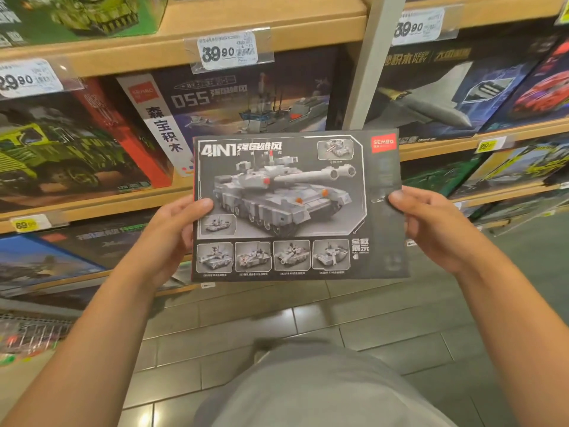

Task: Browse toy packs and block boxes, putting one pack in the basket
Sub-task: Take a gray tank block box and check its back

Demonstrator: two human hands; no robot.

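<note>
hands: left (172, 238), right (431, 223) | grip: tank block box (295, 208) | behind: shelves (271, 35)

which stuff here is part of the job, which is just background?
In use:
tank box, held flat, facing the camera
left hand, gripping its left edge
right hand, gripping its right edge

Background:
warship box on the shelf
green truck box
jet box
price tag
</note>
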